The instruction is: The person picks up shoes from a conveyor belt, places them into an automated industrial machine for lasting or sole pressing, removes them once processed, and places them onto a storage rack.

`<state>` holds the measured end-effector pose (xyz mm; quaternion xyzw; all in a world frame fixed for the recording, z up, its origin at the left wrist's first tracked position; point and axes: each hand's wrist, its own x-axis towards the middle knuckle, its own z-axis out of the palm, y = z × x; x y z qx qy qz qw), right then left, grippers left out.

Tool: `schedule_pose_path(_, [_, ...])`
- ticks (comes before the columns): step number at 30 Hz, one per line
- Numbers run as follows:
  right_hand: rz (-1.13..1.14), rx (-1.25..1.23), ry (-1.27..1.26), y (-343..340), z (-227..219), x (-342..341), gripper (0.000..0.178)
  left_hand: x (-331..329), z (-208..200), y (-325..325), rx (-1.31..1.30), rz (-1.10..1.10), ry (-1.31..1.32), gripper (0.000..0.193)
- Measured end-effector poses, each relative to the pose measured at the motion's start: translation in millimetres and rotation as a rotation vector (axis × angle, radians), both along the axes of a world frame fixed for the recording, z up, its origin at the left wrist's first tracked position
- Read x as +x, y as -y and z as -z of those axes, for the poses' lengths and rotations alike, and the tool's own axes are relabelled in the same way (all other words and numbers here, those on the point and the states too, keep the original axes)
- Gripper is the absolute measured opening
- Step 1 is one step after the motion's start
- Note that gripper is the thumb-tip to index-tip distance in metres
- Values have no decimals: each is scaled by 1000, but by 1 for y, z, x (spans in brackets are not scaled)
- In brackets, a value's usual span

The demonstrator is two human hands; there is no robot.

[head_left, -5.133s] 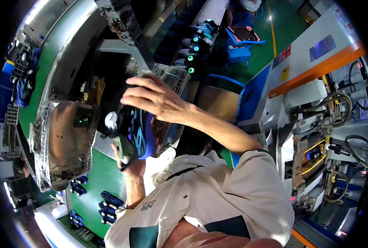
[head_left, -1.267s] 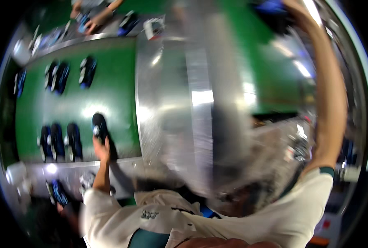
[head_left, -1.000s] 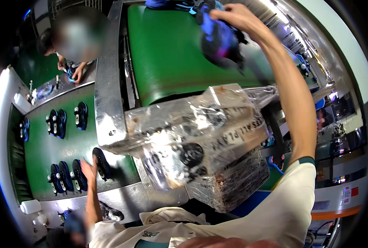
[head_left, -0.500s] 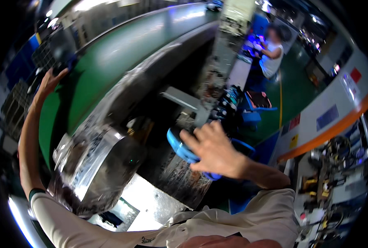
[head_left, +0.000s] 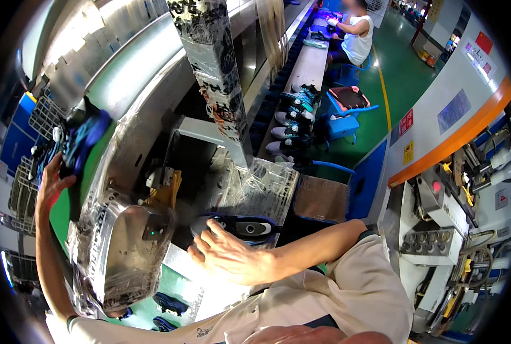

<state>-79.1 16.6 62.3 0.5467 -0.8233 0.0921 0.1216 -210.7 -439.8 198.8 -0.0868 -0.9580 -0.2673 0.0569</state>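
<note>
At the far left, my left hand [head_left: 51,182] is raised with its fingers and thumb closed around the lower end of a dark-and-blue shoe [head_left: 92,140], which is smeared by motion. Dark laced uppers show close beside it. In the middle, a dark shoe [head_left: 252,228] with a blue edge and a grey oval inside lies by the plastic-wrapped ledge [head_left: 261,183]. My right hand [head_left: 232,258] is over the near side of its left end, fingers stretched and spread. Whether the fingertips touch the shoe I cannot tell.
A wrapped post [head_left: 212,74] rises from the ledge. Several shoes [head_left: 290,132] line the bench running away, where a person [head_left: 358,34] sits working. Left of my right hand stands a wrapped metal housing [head_left: 135,246]. A blue chair [head_left: 344,129] and an orange-edged machine panel [head_left: 450,135] are right.
My left hand was stretched out with fingers apart and now has a shoe. My right hand moved left and nearer; its fingers are off the blue shoe they touched. My view has turned.
</note>
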Motion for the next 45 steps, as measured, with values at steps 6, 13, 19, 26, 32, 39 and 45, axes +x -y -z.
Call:
schedule_pose_path(6, [-42,-880,-22,-42,-58,-46,61,21,-15,-112,-256,-274,-198,69])
schedule_pose_path(13, [-96,-1015,316,-39,-42,-112,97,44,-10,-138,-27,192,-394,62])
schedule_pose_path(19, [-326,-1152,643,-52,-36,-77,68,91,-21,-287,-438,570,-87,72])
schedule_pose_path(26, [473,-1045,543,-110,101,-52,62,69,-5,-53,-210,-211,-362,47])
schedule_pose_path(32, [623,-964,518,-134,178,-54,78,20,23,215,-158,-777,-385,77])
schedule_pose_path(39, [690,-688,234,-111,175,-49,79,-2,55,229,221,-641,-313,38])
schedule_pose_path(45, [629,-916,432,-73,135,-5,73,-50,52,191,67,-542,-234,43])
